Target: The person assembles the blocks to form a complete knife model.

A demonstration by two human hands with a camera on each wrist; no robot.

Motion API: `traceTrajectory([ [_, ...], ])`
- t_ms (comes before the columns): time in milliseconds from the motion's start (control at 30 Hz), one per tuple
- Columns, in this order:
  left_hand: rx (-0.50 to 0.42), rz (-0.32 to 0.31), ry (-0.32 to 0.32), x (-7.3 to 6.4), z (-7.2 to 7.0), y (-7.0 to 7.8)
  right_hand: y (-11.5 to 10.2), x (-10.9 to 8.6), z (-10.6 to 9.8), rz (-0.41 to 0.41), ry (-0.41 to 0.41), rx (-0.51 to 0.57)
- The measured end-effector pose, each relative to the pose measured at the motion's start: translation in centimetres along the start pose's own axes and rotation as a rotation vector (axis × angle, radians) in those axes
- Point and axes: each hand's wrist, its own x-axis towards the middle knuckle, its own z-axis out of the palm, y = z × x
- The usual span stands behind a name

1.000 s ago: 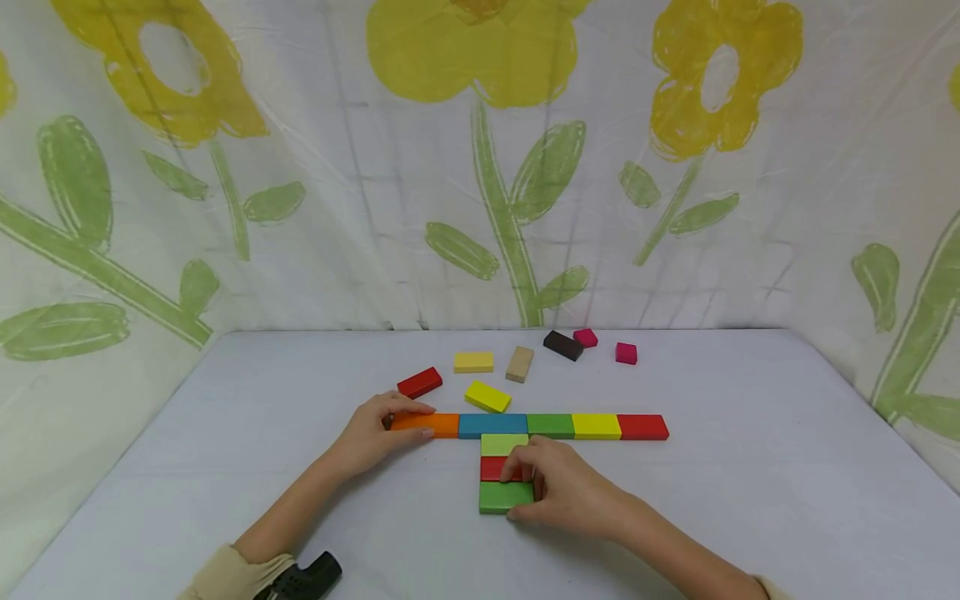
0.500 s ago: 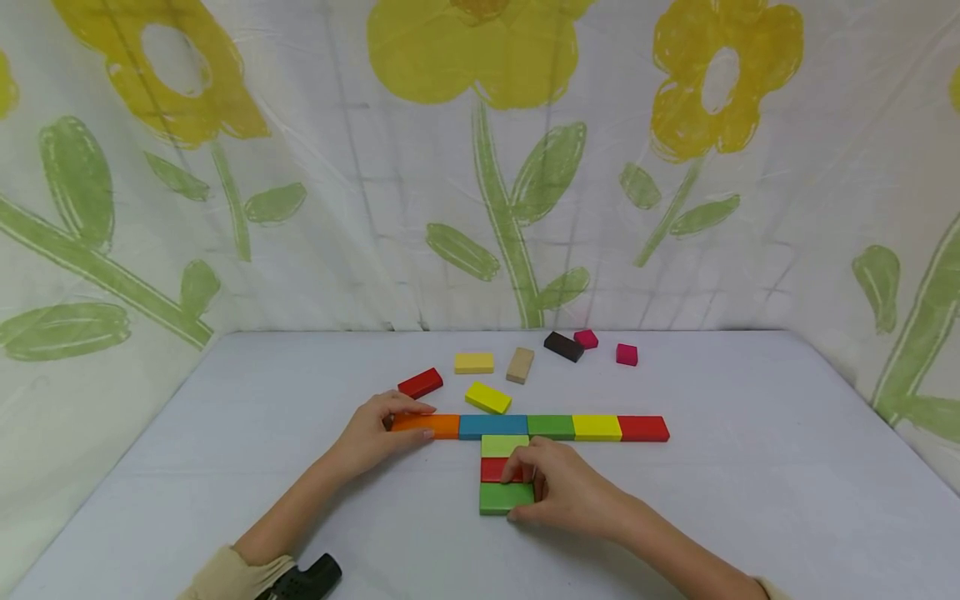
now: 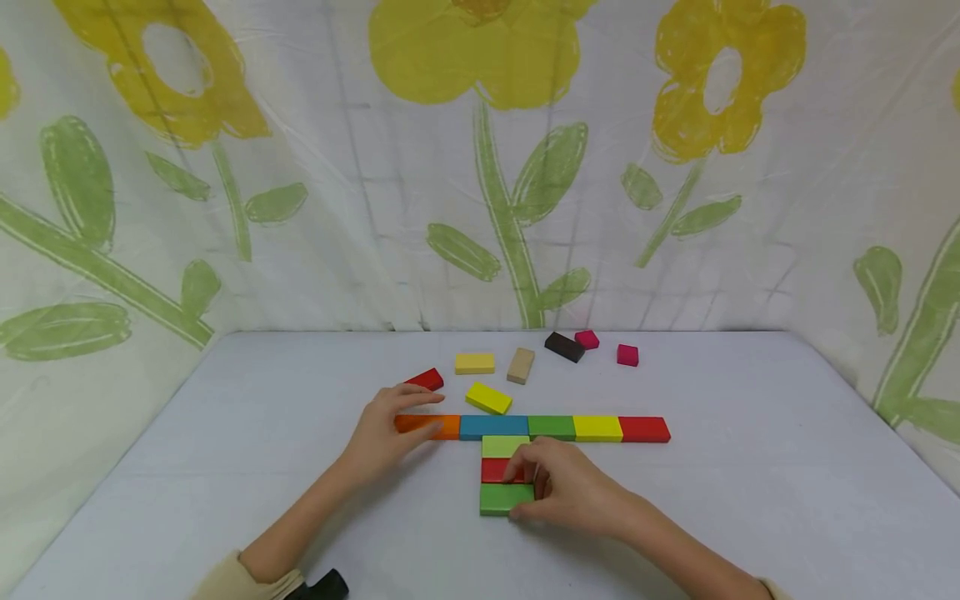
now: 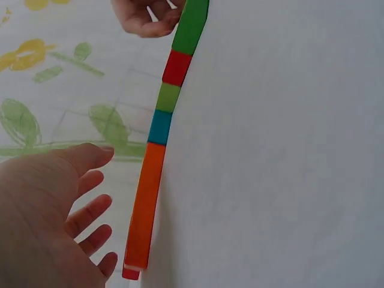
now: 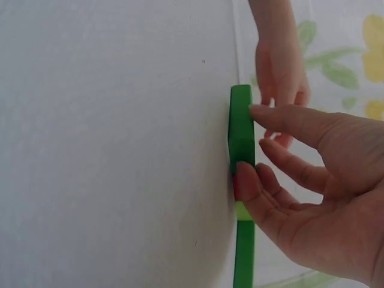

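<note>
Orange, blue, green, yellow and red wooden blocks form a straight row in the head view. Below the blue block (image 3: pixel 493 427), a light green block (image 3: pixel 504 447), a red block (image 3: pixel 493 470) and a green block (image 3: pixel 501 500) make a short column. My right hand (image 3: pixel 573 492) holds the lowest green block, thumb at its near edge and a fingertip by the red block. Around the left end of the row, the orange block (image 3: pixel 450 428), my left hand (image 3: pixel 381 433) is spread. The left wrist view shows that hand's fingers loose and apart from the orange block.
Behind the row lie a loose red block (image 3: pixel 427 379), a bright yellow block (image 3: pixel 488 398), a pale yellow block (image 3: pixel 475 363), a tan block (image 3: pixel 521 366), a dark block (image 3: pixel 564 347) and two small pink blocks. A flower-printed curtain (image 3: pixel 330 208) hangs behind the white table (image 3: pixel 750 500).
My left hand has let go of the orange block, its fingers parting and rising slightly, now covering part of the loose red block. The right hand and the rows of blocks have stayed put.
</note>
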Motion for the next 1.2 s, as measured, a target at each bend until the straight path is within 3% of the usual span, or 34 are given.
traceTrajectory([
  [233,-0.097,0.081,-0.073,-0.8,1.8,1.5,0.3,0.0,-0.5,-0.037,-0.002,0.026],
  [467,-0.171,0.159,-0.176,-1.5,3.1,1.5,1.9,0.5,-0.8,-0.027,-0.002,0.032],
  [767,-0.145,0.292,-0.188,-1.6,3.8,1.0,-5.1,-2.0,-3.0,-0.079,0.038,0.015],
  [1000,-0.086,0.265,-0.244,-1.6,3.8,1.2,-5.9,-2.0,-4.3,-0.014,0.062,-0.042],
  [1200,-0.062,0.243,-0.258,-1.7,3.8,1.3,-6.0,-1.3,-5.4,-0.061,0.093,-0.064],
])
